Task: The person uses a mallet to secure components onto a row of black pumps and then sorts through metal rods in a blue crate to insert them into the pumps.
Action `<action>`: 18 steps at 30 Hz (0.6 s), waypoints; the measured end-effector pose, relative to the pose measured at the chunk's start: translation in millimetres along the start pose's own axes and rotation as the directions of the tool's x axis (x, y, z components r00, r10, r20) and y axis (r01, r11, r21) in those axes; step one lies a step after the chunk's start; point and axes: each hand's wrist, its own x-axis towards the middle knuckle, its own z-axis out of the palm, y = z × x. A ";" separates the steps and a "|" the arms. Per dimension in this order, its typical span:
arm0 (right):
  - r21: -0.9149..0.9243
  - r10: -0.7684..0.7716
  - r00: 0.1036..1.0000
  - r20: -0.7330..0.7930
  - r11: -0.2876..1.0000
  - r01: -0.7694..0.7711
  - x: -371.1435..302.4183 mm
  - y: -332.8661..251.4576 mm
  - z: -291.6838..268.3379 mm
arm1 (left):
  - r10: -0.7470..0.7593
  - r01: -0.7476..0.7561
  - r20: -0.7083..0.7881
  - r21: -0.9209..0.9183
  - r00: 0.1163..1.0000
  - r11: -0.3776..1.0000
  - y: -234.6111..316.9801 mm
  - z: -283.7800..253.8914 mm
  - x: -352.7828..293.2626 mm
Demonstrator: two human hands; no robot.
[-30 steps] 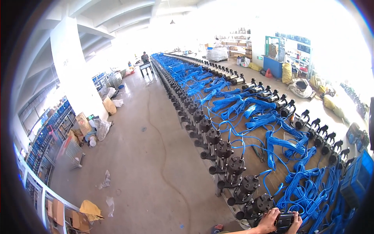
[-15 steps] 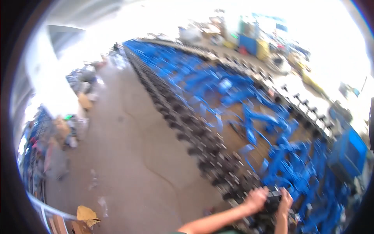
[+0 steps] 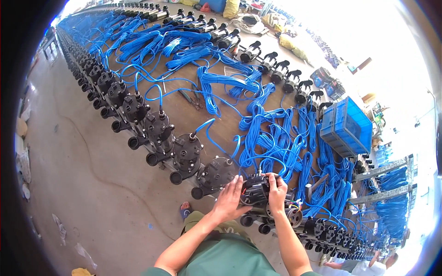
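A black pump head with a cable fitting on top is between my two hands at the bench's near edge. My left hand cups its left side, fingers straight and thumb apart below. My right hand is wrapped over its right side, fingers bent. What the palms touch is hidden. Just to the right sits an uncovered metal pump body, with thin coloured wires showing. On the left stands a capped black pump, close to my left hand but apart from it.
Rows of black pumps line both long edges of the bench. Coiled blue cables cover much of its brown top. Pliers lie among them. A blue crate stands at the right. Another person is at lower right.
The view has swung right and steadied, so the bench and hands appear farther left. Both hands remain at the black pump head; my left fingers now look straighter.
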 end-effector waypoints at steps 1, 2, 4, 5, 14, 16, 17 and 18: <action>-0.023 -0.006 1.000 -0.006 1.000 0.006 -1.7 -0.6 0.1 | -0.021 0.021 0.013 -0.038 1.000 0.999 -0.9 0.7 -3.0; -0.050 -0.025 0.999 -0.035 0.998 0.023 -3.0 -0.3 1.9 | -0.040 0.042 0.028 -0.077 0.999 0.996 -1.1 2.2 -5.8; -0.209 -0.095 0.994 -0.049 0.974 0.083 -8.5 -18.1 13.0 | -0.031 0.026 -0.021 -0.184 0.999 0.983 -9.4 4.6 -8.5; -0.286 -0.132 0.990 -0.049 0.952 0.112 -10.8 -24.7 17.7 | -0.069 0.062 -0.023 -0.233 0.997 0.970 -16.5 8.0 -10.6; -0.265 -0.127 0.985 -0.114 0.960 0.093 -13.0 -19.5 13.0 | 0.129 -0.152 -0.263 -0.070 0.956 0.986 -12.5 6.4 -10.9; -0.227 -0.123 0.985 -0.125 0.970 0.092 -15.5 -9.8 7.3 | 0.147 -0.151 -0.223 0.000 0.964 0.989 -10.3 6.8 -9.5; -0.217 -0.117 0.985 -0.130 0.972 0.087 -17.4 -6.2 6.0 | 0.152 -0.148 -0.195 0.033 0.969 0.988 -9.5 6.4 -9.0; -0.230 -0.117 0.982 -0.145 0.970 0.081 -18.7 -7.9 8.2 | 0.157 -0.147 -0.169 0.069 0.973 0.987 -7.0 1.7 -7.0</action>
